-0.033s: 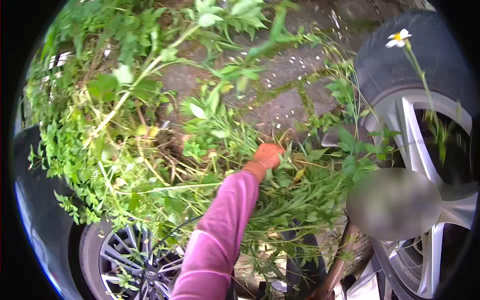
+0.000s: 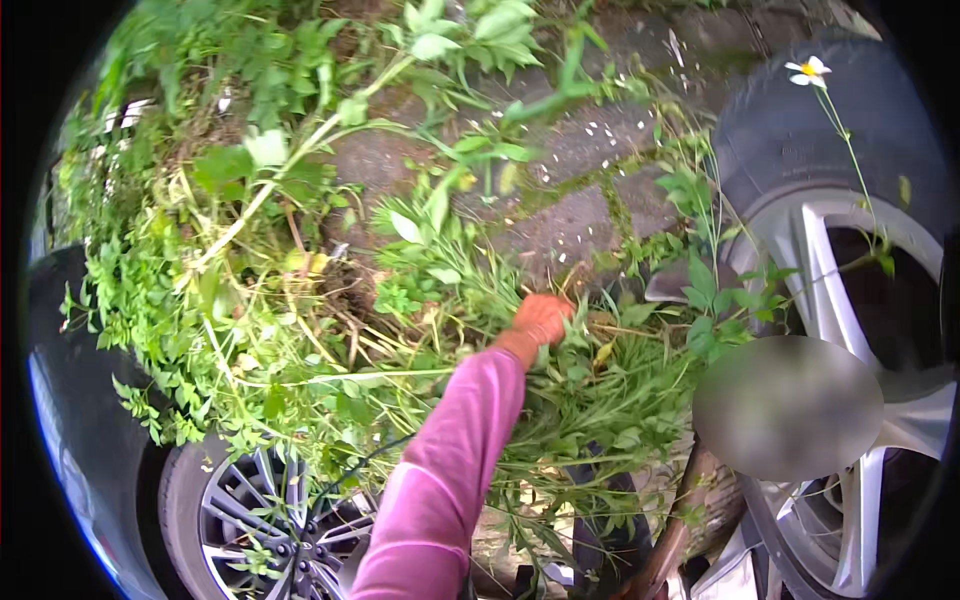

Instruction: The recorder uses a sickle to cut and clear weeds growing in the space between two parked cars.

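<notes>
My left hand (image 2: pixel 545 318), at the end of a pink sleeve, reaches into low green weeds (image 2: pixel 620 390) near the middle of the view. Its fingers are closed in a fist around weed stems, though the stems inside the grip are mostly hidden. Narrow leaves (image 2: pixel 470 265) fan out just beyond the knuckles. Left of the hand, a tangle of pale stems and roots (image 2: pixel 350 300) lies among leafy plants (image 2: pixel 130 310). A long thick stem (image 2: pixel 290 150) slants across the upper left. My right hand does not show.
At right stands a tyre (image 2: pixel 800 130) with a silver rim (image 2: pixel 820 250), a white flower (image 2: pixel 808 70) before it. Lower left are another wheel (image 2: pixel 290 520) and a dark car body (image 2: pixel 90 400). Mossy paving (image 2: pixel 560 220) lies beyond the hand. A brown pole-like piece (image 2: pixel 685 510) rises below.
The whole view has shifted slightly, so most things sit a little right or lower. The white flower has swayed right and up. My left hand keeps its closed grip.
</notes>
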